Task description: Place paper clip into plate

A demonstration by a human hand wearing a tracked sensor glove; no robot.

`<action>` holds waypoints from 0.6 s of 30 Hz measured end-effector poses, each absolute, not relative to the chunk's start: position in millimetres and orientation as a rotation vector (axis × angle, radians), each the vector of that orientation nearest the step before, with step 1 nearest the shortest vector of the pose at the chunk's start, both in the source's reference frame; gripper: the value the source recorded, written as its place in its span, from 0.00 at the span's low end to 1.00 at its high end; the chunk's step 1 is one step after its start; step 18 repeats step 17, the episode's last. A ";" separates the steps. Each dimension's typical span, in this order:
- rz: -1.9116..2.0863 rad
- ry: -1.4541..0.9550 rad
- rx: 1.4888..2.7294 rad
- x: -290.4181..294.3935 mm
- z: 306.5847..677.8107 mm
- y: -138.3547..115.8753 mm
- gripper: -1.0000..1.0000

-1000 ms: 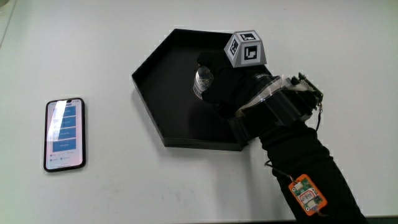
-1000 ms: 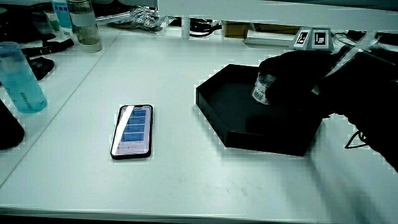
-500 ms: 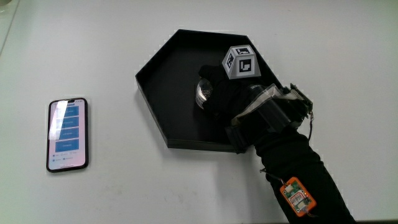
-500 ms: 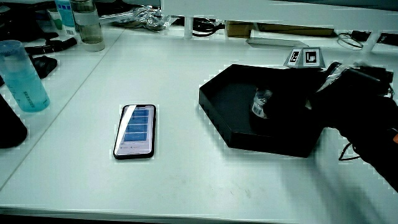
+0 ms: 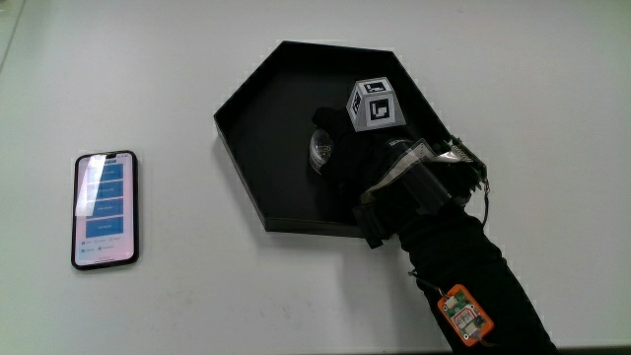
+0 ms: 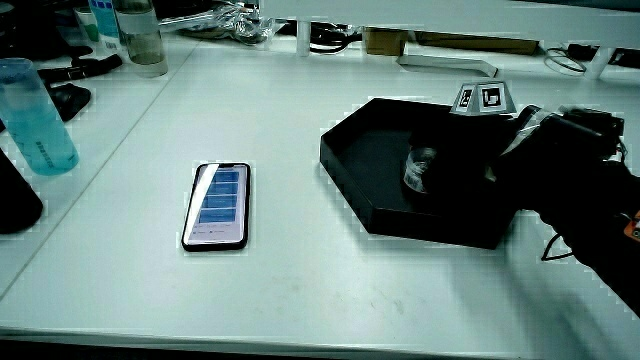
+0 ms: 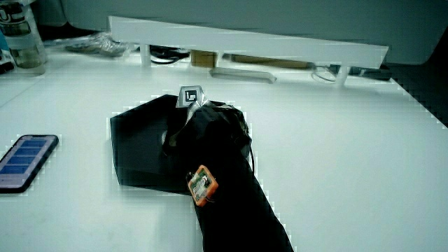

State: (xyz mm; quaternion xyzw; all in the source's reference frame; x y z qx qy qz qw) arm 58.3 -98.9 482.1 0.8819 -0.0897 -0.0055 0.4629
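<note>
We see the hand pinching a small clear container low inside the black plate, placing step; next, we judge, let go.

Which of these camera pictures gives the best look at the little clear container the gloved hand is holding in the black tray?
A side view shows it best: the clear container stands out against the black tray, beside the hand. The main view shows only part of it under the fingers. In a side view the forearm nearly hides it.
</note>
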 end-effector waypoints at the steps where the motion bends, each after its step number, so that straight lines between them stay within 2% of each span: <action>1: 0.005 -0.232 2.155 59.2 482.9 -98.6 0.18; 4: -0.038 -0.220 2.086 65.3 490.7 -94.8 0.09; 7: 0.101 -0.260 2.191 74.9 475.5 -96.2 0.00; 10: 0.155 -0.212 2.347 83.6 453.8 -99.7 0.00; 15: 0.169 -0.213 2.407 86.6 431.8 -106.6 0.00; 18: 0.178 -0.206 2.397 89.2 427.9 -108.7 0.00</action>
